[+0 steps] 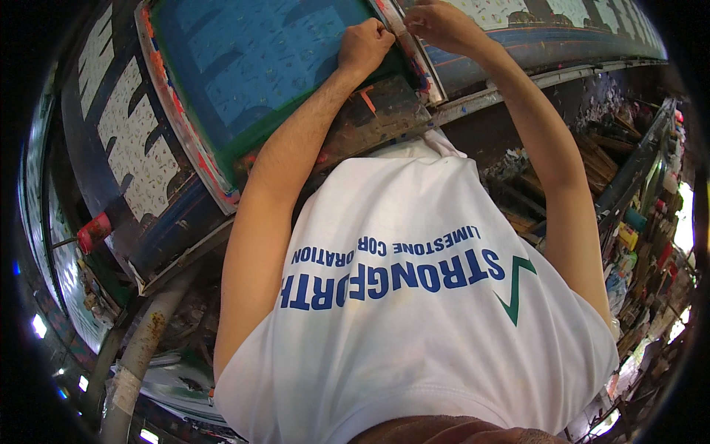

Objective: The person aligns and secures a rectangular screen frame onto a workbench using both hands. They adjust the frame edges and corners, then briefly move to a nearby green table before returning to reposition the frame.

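A screen-printing frame [181,118] with blue mesh [262,63] and a green border lies on the dark table in front of me. Its side rails are smeared with red and orange ink. My left hand [366,50] is closed, fingers curled, over the mesh side of the right rail [414,55]. Just across that rail is my right hand [445,28], its fingers drawn together at the rail's far part. Whatever either hand pinches is too small or hidden to make out.
White printed fabric pieces [140,159] with curved cutouts lie left of the frame, and similar pieces [558,11] lie far right. A red-handled tool [94,231] projects at the table's left edge. Wooden slats [592,159] and cluttered scraps fill the right side below the table edge.
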Available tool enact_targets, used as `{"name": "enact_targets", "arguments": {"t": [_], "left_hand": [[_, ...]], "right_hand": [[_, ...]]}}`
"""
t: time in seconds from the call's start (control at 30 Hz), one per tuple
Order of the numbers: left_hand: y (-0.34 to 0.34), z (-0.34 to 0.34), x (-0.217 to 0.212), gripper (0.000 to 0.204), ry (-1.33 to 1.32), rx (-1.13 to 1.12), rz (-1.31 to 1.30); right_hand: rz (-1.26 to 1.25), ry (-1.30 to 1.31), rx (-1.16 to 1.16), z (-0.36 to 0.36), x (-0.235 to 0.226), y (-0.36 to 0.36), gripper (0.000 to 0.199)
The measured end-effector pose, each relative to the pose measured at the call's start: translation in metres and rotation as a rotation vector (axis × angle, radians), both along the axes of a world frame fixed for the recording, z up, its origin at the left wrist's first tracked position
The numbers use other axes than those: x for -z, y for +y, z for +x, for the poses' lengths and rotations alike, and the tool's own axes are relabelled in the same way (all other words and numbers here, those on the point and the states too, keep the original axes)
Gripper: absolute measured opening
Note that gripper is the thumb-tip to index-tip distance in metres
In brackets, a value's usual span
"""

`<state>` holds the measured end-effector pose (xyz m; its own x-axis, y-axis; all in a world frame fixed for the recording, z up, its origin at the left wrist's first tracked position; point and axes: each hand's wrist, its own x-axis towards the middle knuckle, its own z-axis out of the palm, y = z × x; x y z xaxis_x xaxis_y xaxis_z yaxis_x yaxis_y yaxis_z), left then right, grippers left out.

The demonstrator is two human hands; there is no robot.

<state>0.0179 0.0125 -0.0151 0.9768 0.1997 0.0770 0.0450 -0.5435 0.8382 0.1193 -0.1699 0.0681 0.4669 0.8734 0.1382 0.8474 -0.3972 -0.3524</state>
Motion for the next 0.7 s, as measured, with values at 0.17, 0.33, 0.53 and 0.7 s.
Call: {"name": "enact_targets", "arguments": {"t": [0.17,0.33,0.53,0.7], "left_hand": [[0.001,-0.003,-0.001,0.031,-0.078,-0.016,0.086],[0.006,-0.006,0.001,0.028,-0.084,0.0,-0.026],[0.01,-0.01,0.0,0.024,-0.06,0.037,-0.138],[0.012,-0.006,-0.004,0.028,-0.173,0.023,-0.047]], "right_hand": [[-0.225,-0.017,0.035,-0.004,-0.006,0.039,0.018],[-0.478,-0.11,-0.009,0.001,-0.007,0.066,0.022],[-0.649,-0.115,-0.189,0.017,-0.001,0.09,0.024],[-0.746,-0.215,-0.258,0.013,0.002,0.099,0.021]]}}
